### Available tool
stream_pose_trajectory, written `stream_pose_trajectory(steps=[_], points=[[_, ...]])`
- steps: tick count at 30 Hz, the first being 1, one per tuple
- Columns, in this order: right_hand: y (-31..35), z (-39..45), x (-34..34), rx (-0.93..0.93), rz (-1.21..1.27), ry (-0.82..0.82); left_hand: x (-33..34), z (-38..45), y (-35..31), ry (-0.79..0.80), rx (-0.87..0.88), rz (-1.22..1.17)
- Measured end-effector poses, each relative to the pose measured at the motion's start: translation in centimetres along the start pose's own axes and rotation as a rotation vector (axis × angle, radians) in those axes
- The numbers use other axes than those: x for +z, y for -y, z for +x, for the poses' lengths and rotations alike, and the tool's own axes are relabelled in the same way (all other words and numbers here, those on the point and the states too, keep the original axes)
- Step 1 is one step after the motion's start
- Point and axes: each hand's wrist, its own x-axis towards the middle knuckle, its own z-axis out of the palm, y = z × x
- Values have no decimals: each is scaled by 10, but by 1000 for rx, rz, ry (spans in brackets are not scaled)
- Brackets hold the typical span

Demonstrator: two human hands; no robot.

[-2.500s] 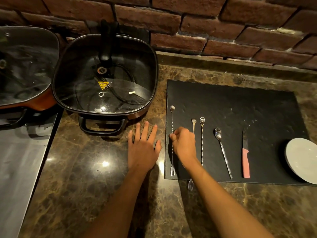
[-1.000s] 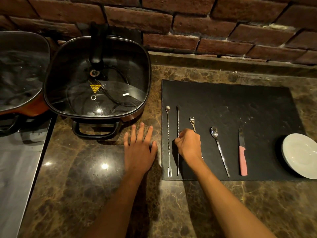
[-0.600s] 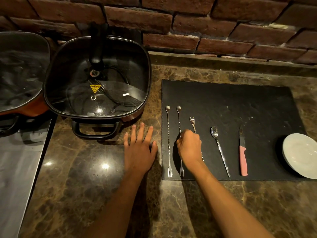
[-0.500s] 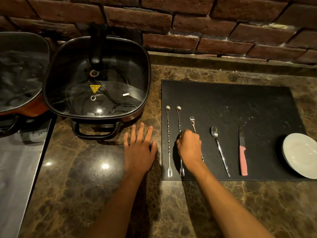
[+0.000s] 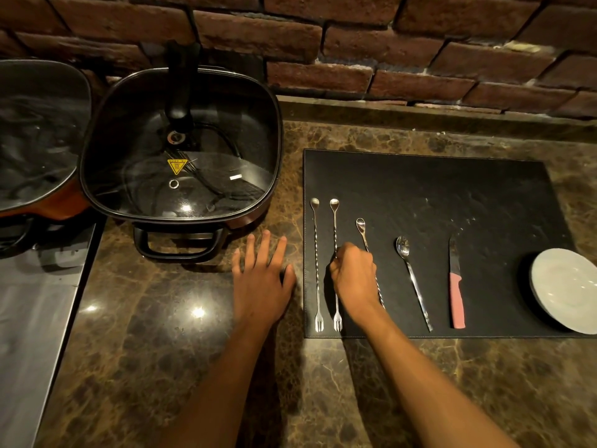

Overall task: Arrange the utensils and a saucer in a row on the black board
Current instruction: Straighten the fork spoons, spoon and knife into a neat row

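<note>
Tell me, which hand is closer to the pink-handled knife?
The right hand. It rests on the black board, a spoon's place left of the knife. The left hand lies flat on the counter, off the board's left edge.

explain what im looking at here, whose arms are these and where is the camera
There is no machine here. The camera is worn on a person's head and looks down at their own two bare hands. The left hand lies flat and open on the brown marble counter. The right hand is closed around the second long twisted bar spoon with a fork end on the black board. Beside it lie a matching first bar spoon, a shorter twisted spoon, a plain steel spoon, a pink-handled knife and a white saucer. A glass-lidded square electric pan sits to the left.
</note>
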Motion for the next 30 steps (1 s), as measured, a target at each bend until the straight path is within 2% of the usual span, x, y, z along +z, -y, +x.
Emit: stream_pose_trajectory(steps=[8, 14, 20, 30], points=[[-4, -1, 2, 4, 65, -36, -1, 0, -1, 9, 0, 1], [-33, -7, -8, 63, 100, -155, -1, 0, 0, 17, 0, 19], [-61, -20, -16, 182, 33, -72, -3, 0, 0, 14, -1, 16], [-45, -15, -8, 142, 22, -89, -2, 0, 2, 6, 5, 20]])
